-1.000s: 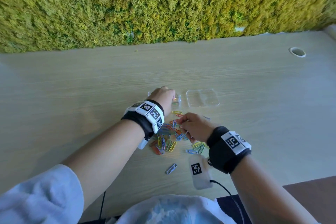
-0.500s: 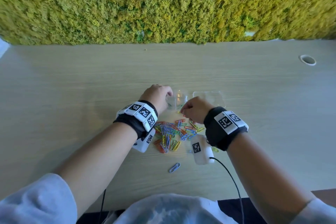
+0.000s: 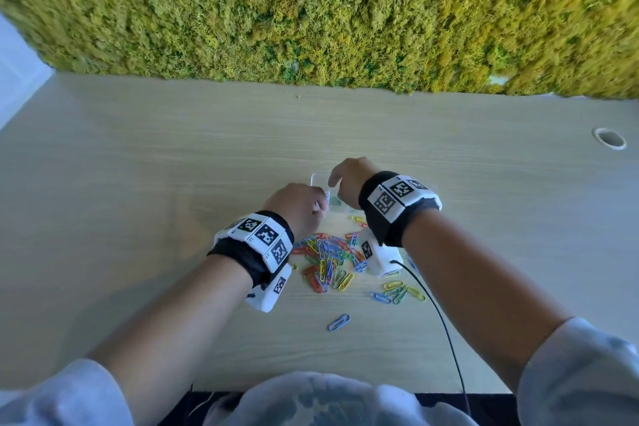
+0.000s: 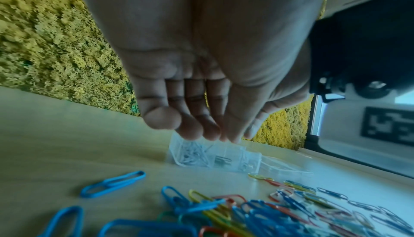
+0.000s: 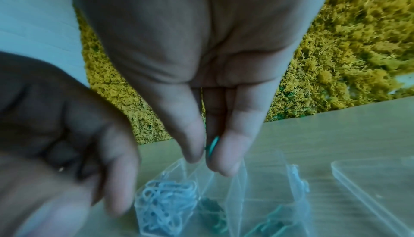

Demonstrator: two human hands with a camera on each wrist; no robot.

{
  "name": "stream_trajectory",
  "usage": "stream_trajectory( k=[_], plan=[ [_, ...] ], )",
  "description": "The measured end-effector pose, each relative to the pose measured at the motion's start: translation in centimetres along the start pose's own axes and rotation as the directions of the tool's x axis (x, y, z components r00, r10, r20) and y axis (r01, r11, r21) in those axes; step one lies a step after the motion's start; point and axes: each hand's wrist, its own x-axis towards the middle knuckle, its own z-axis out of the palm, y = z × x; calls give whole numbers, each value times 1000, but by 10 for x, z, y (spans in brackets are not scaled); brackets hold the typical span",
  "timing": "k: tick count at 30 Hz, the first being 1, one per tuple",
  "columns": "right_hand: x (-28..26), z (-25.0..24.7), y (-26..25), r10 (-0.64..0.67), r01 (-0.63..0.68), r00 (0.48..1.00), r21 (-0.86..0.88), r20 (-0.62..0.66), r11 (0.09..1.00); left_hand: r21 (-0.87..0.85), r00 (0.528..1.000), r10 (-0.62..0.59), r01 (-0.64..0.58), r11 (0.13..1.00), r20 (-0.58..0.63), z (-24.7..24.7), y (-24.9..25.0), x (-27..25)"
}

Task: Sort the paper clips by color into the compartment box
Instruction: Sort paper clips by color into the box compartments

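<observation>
A small clear compartment box (image 3: 314, 178) stands on the table beyond a pile of coloured paper clips (image 3: 328, 258). My right hand (image 3: 333, 182) hovers over the box, its thumb and forefinger pinching a green paper clip (image 5: 212, 145). Under it lie pale clips (image 5: 165, 203) in the left compartment and green clips (image 5: 272, 221) further right. My left hand (image 3: 320, 209) sits at the box's near left side. Its fingers (image 4: 190, 131) are bunched loosely above the box (image 4: 215, 159), and I see nothing in them.
The box's clear lid (image 5: 369, 196) lies flat to the right of the box. A lone blue clip (image 3: 339, 322) and a small cluster (image 3: 397, 290) lie nearer to me. A moss wall (image 3: 311, 10) backs the table; a cable hole (image 3: 610, 138) is far right.
My right hand has gone from the pile up to the box with a green clip pinched. My left hand has drawn back from over the box to its near left side.
</observation>
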Motion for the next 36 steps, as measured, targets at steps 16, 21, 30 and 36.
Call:
stream_trajectory(
  k=[16,21,30,36],
  plan=[
    [-6,20,41,13,-5,999,-177,45,984,53,988,-10,2,999,152,9,-3,-21],
    [-7,29,42,-9,7,1000,-203,-12,979,113,978,-30,6,994,207,12,2,-29],
    [-9,28,45,15,-20,999,-170,-29,985,125,984,-37,15,992,175,16,1,-28],
    [-13,29,41,30,-34,999,-222,-21,975,133,984,-49,26,991,169,17,-5,-31]
  ],
)
